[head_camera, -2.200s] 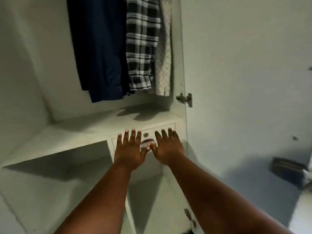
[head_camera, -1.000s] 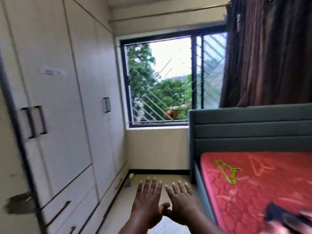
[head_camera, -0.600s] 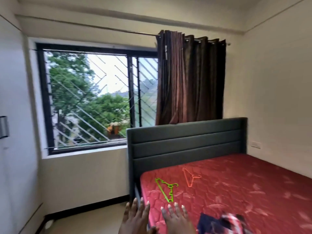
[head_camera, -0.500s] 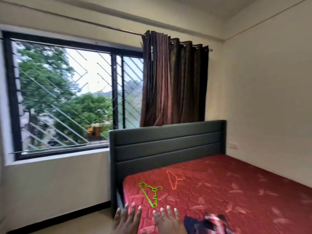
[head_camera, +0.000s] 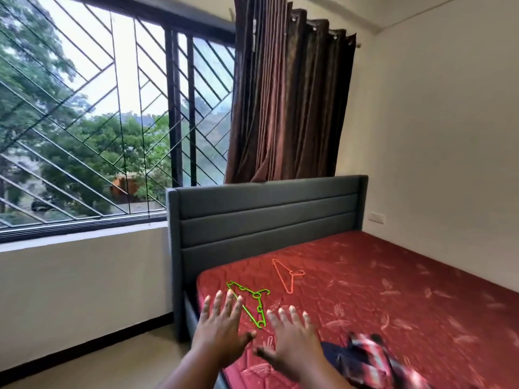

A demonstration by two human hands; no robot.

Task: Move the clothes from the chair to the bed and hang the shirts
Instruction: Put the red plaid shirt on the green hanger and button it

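Both the left hand (head_camera: 222,335) and the right hand (head_camera: 292,341) are spread flat, holding nothing, above the near left corner of the red quilted mattress (head_camera: 393,290). A green plastic hanger (head_camera: 250,301) lies just beyond the fingertips, an orange plastic hanger (head_camera: 286,273) farther off. A blurred pile of navy and red-plaid clothes (head_camera: 368,360) lies near right.

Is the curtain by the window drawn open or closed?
Open. The curtain is bunched beside the headboard, leaving the window grille uncovered.

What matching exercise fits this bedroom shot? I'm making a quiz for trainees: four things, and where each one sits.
Things:
1. green hanger
2. orange hanger
3. plaid shirt
4. curtain

Places:
A. bunched on the mattress, right of the hands
B. behind the headboard
C. just beyond the fingertips
D. nearer the headboard, flat on the mattress

Pairs: 1-C, 2-D, 3-A, 4-B
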